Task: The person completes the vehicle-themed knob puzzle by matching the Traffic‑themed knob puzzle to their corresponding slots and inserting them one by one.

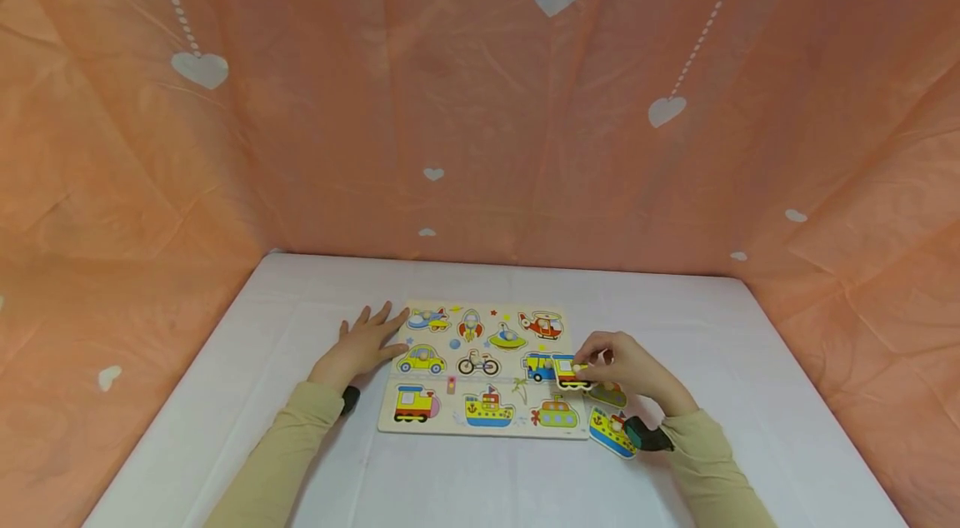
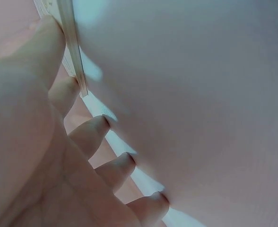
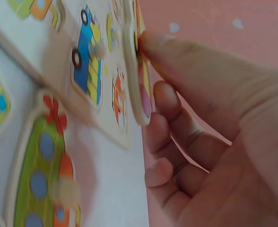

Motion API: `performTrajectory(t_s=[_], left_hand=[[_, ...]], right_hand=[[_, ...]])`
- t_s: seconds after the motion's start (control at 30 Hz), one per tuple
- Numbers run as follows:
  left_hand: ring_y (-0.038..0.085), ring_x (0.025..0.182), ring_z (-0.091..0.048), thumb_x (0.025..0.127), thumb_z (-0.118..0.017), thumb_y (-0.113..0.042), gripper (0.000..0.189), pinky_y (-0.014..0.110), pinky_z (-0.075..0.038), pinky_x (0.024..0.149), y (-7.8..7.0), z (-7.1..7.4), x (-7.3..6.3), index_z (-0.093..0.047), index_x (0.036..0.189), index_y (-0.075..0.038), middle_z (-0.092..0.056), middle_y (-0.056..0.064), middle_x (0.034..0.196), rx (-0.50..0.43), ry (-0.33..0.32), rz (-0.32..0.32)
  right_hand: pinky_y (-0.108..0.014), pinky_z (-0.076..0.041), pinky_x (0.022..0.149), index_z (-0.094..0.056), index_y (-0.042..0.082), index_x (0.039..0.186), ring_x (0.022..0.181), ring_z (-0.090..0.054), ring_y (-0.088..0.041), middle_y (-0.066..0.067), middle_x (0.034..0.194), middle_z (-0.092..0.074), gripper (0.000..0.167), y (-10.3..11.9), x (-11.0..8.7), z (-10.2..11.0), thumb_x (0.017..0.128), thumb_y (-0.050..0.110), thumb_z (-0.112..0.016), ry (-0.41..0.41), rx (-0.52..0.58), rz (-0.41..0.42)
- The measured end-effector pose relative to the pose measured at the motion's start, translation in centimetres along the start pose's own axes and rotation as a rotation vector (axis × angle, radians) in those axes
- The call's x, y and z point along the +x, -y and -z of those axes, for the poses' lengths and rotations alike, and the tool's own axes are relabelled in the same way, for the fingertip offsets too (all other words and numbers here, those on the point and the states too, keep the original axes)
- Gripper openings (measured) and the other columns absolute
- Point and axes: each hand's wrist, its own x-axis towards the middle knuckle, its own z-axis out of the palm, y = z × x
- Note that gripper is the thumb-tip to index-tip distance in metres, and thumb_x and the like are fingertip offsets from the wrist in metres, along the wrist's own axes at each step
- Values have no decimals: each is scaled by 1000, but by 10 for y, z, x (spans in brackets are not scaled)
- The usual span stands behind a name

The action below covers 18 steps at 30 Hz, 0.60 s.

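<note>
My right hand [image 1: 628, 363] pinches a train puzzle piece [image 1: 567, 372] between thumb and fingers, raised over the right edge of a wooden peg puzzle board [image 1: 453, 418]. In the right wrist view the train piece is seen edge-on, above the board's face. My left hand [image 1: 362, 349] lies palm down with fingers spread, its thumb and index finger at the board's left edge. The other left fingers [image 2: 115, 172] rest on the white table beside it. A train picture [image 1: 412, 405] shows on the board's lower left, with a ship and a submarine picture to its right.
A loose submarine piece [image 3: 39, 175] lies right of the board, partly under my right hand in the head view. Near my right wrist is a loose ship piece [image 1: 611, 433]. Knobbed vehicle pieces, including a bus [image 1: 537, 366], sit in the upper rows. Orange heart-patterned cloth surrounds the table.
</note>
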Motion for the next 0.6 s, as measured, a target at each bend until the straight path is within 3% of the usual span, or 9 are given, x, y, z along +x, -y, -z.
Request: performTrajectory(t_s=[0.33,0.6], left_hand=[[52,138,-7,92,-60,-42,70,72,-4,103,-1,0,-2,-31,151,-16,-18,22,155,-7,5,-8],[52,138,-6,92,-60,-42,71,72,-3,104,-1,1,-2,-30,151,-17,-17,21,155,-17,4,-6]], right_hand=[[-23,-39,58,-74,14,88,66,-49,-12,6,82,-65,11,15,21,-24,79,19,-80,-12,0,46],[-24,-43,61,-74,13,87,71,-51,-12,5,83,-64,9,27,35,-41,80,18,-79,20,29,49]])
